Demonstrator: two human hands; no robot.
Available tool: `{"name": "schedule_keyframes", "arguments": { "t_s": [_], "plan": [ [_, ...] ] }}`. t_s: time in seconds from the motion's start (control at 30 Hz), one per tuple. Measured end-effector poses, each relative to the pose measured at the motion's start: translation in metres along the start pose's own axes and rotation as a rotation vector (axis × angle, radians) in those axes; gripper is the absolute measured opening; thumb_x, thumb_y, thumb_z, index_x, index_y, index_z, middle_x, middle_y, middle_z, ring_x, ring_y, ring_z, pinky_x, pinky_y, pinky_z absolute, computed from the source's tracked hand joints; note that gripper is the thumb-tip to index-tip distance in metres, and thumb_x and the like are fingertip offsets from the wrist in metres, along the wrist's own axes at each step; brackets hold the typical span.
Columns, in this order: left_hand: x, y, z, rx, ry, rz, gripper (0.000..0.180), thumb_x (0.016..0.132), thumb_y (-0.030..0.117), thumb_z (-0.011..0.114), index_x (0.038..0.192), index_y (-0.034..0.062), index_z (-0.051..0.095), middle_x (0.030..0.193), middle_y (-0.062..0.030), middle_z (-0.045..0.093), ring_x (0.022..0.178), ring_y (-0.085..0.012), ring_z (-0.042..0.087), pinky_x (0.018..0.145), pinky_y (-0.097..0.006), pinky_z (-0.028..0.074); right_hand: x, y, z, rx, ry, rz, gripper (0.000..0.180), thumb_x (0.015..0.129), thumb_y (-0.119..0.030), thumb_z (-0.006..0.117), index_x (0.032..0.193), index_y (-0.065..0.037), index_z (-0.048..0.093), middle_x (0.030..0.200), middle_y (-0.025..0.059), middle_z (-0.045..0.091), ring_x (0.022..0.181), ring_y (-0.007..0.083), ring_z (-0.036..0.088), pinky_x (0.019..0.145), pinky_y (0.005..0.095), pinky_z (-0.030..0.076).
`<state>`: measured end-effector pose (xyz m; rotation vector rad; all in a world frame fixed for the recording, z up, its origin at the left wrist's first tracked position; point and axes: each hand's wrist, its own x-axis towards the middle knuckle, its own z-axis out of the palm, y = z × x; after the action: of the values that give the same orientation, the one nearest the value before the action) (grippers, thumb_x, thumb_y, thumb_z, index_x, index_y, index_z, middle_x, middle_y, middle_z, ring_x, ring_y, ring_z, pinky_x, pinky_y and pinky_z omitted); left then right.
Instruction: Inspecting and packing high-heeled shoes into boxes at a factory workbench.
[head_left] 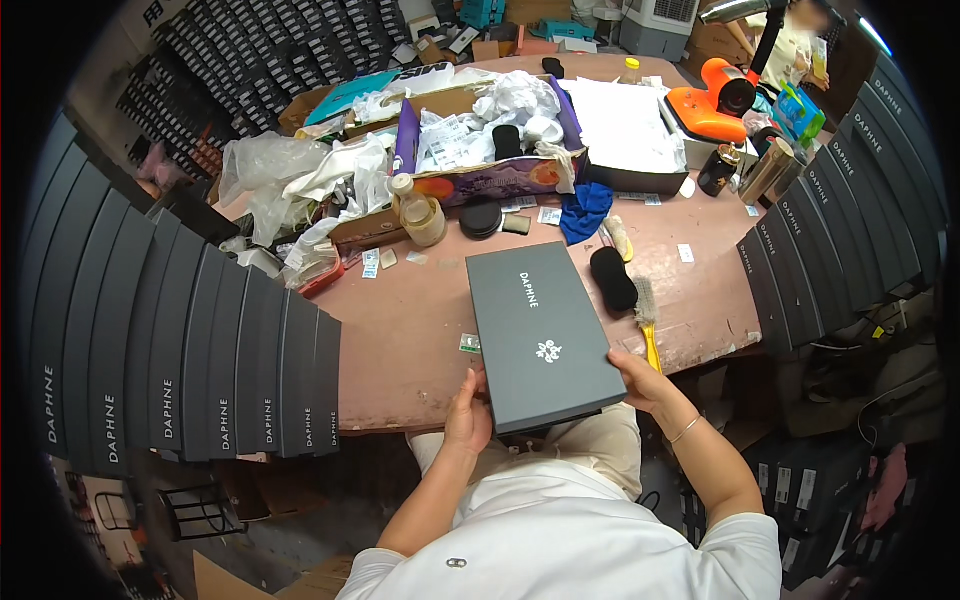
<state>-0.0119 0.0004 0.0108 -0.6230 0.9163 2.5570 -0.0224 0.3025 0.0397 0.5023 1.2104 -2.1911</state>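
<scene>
A closed dark grey shoebox (535, 330) with white print on its lid lies tilted in front of me, its near end past the table's front edge. My left hand (467, 412) grips its near left side, with some fingers hidden behind the box. At the near right corner my right hand (638, 380) holds the other side, its fingers partly under the box. Just right of the box lie a black shoe-shaped sponge pad (613, 281) and a brush with a yellow handle (650, 335). A small green and white label (469, 343) shows beside its left edge.
Tall rows of grey shoeboxes (210, 340) stand left, with more boxes (830, 210) right. Farther back on the table (400, 350) are a carton of crumpled paper (500, 175), a bottle (420, 213), a blue cloth (586, 212) and an orange lamp (708, 105). Another person stands far right.
</scene>
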Motion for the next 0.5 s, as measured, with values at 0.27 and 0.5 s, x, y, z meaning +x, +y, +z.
{"name": "schedule_keyframes", "arguments": {
  "t_s": [0.27,0.5],
  "plan": [
    [-0.044,0.103,-0.002,0.581,-0.018,0.566,0.071,0.090,0.040,0.062,0.145,0.0079,0.032,0.147,-0.0095,0.038,0.140,-0.0219,0.028,0.112,-0.051,0.016,-0.021,-0.008,0.147,0.132,-0.072,-0.246,0.036,0.090,-0.017,0.064,0.120,-0.002,0.052,0.107,0.0090,0.063,0.092,0.0148,0.063,0.084,0.0318,0.052],
    [-0.034,0.173,-0.053,1.438,0.287,0.659,0.054,0.084,0.003,0.062,0.135,-0.0024,0.044,0.126,-0.0250,0.055,0.118,-0.0318,0.056,0.099,-0.037,0.042,0.007,0.005,0.148,-0.965,-0.166,-0.500,0.035,0.087,-0.018,0.066,0.115,0.002,0.058,0.101,0.0187,0.065,0.089,0.0273,0.067,0.078,0.0346,0.053]
  ]
}}
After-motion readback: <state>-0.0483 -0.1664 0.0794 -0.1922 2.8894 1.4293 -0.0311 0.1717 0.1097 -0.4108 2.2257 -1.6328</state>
